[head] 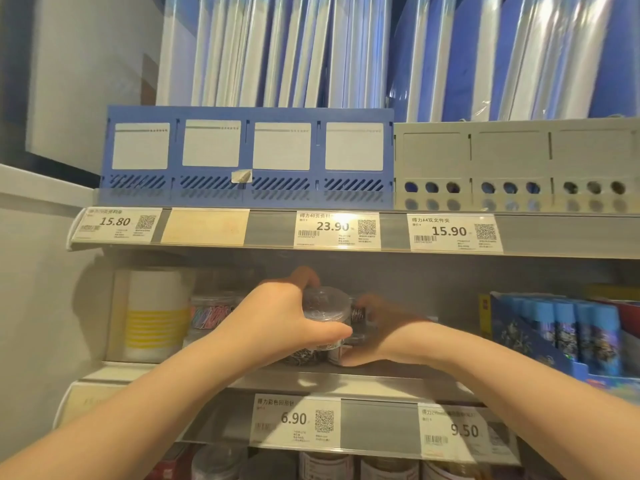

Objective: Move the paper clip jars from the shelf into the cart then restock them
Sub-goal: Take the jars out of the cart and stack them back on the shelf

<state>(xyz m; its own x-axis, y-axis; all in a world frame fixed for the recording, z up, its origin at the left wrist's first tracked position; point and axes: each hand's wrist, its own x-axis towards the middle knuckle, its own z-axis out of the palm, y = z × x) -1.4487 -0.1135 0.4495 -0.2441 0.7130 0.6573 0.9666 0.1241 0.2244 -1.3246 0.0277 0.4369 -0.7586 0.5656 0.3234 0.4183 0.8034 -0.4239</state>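
Both my hands reach into the middle shelf (346,379). My left hand (277,317) grips a clear round paper clip jar (327,304), thumb under its front, fingers over the top. Below it sits another jar of silver clips (304,356). My right hand (377,332) curls around a further clear jar (358,315) just to the right, partly hidden by my fingers. A jar of coloured clips (214,311) stands on the shelf to the left. No cart is in view.
A white box with yellow stripes (152,313) stands at the shelf's left end, blue glue sticks in a display box (568,334) at the right. Blue and grey file racks (249,157) fill the shelf above. More jars (388,467) sit on the shelf below.
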